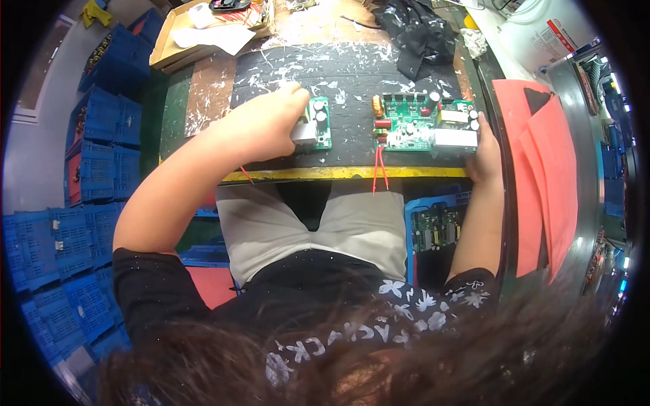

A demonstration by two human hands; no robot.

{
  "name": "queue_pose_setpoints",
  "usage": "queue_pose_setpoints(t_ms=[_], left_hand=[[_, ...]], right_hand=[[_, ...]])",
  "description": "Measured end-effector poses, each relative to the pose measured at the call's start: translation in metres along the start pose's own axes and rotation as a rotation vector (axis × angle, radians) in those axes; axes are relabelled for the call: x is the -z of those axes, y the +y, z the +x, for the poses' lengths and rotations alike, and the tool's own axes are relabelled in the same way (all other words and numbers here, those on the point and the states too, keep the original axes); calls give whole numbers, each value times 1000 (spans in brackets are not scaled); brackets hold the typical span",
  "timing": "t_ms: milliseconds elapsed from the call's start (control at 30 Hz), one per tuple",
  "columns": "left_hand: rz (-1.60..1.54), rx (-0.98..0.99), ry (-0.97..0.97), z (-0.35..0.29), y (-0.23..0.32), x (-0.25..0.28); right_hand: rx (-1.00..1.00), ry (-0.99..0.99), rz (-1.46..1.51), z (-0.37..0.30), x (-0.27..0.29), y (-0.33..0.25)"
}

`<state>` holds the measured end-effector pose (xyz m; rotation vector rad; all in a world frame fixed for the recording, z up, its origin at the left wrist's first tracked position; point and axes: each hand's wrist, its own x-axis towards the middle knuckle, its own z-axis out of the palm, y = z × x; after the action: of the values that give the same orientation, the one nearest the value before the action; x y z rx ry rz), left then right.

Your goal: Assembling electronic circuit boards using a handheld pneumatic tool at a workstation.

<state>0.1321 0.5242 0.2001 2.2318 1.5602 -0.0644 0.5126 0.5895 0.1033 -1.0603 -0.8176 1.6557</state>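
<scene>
While I sit at the dark, white-flecked workbench [352, 128], blue crates [40, 243] rise in stacks to my left and salmon-pink sheets [558, 176] lie along the right side. Toward the far side are a shallow cardboard box [166, 40] and a crumpled black plastic bag [420, 37].

Two green circuit boards rest near the yellow front edge, a gap between them: the left board [326, 139], mostly covered by my arm and hand, and the right board [411, 128], in plain view with its components up. I judge the step in hand to be handling or placing these boards on the bench. The next move, I think, calls for a light grip at the edges, with the parts kept free of pressure.

My left hand [279, 125] reaches across the left board, back upward and fingers bent; their tips are hidden, so I cannot tell whether they grip it or merely rest there. My right hand [485, 154] stands at the right board's right end, partly closed, one digit upright along the edge; whether the others pinch it from below I cannot tell.

Smallest of all, thin red wires [375, 172] hang from the right board over the bench's edge, where they could snag.
</scene>
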Motion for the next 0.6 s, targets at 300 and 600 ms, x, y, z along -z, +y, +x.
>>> queue_pose_setpoints(t_ms=[300, 600], left_hand=[[-15, -88, 66, 20, 10, -13], [-217, -43, 707, -53, -23, -10]], right_hand=[[314, 245, -728, -3, 4, 4], [705, 577, -1231, -22, -7, 1]])
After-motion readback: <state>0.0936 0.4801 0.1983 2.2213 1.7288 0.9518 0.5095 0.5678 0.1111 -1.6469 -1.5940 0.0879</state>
